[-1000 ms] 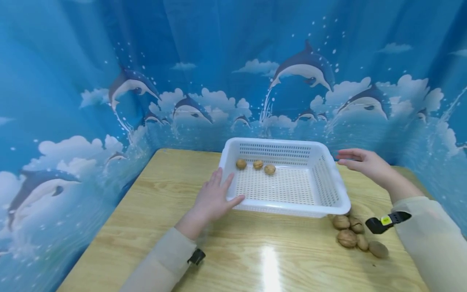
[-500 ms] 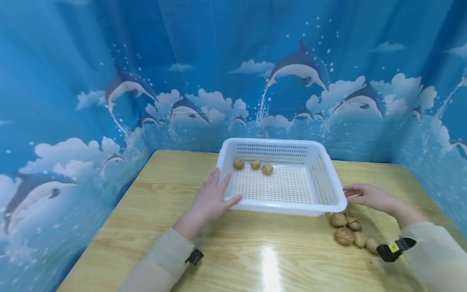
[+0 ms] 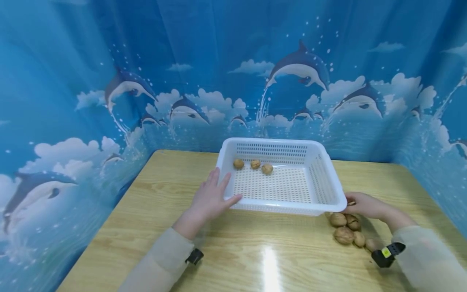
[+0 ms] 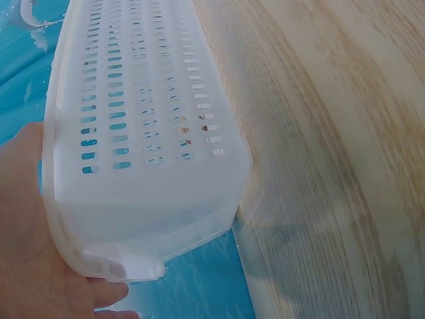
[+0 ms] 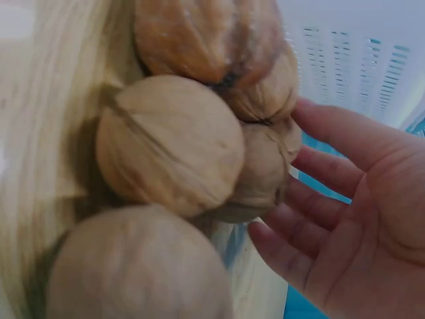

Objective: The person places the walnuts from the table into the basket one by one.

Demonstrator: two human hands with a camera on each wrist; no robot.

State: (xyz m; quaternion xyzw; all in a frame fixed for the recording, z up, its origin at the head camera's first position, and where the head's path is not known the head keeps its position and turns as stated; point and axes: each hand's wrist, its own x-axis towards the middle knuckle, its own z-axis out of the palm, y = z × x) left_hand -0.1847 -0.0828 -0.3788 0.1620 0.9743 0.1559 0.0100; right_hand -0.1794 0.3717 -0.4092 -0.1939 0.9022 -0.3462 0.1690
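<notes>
A white plastic basket (image 3: 277,207) stands on the table with 3 walnuts (image 3: 267,168) in its back left part. Spread out, my left hand (image 3: 209,198) rests against the basket's left front corner, thumb over the front rim; the left wrist view also shows this hand (image 4: 26,226) along the rim. My right hand (image 3: 366,205) is beside the basket's right front corner, at the far end of a walnut pile (image 3: 343,235). Seen from the right wrist, its thumb and fingertips (image 5: 312,119) pinch a walnut (image 5: 293,138), mostly hidden behind nearer walnuts (image 5: 172,143).
The wooden table (image 3: 153,182) reaches back to a blue curtain (image 3: 204,48) with dolphins, which also hangs at both sides. One walnut (image 3: 373,244) of the pile lies near the right wrist's black camera (image 3: 384,256).
My right hand has come down and nearer from above the basket's right side to the walnut pile, its fingers now around a walnut. The left hand stays at the basket.
</notes>
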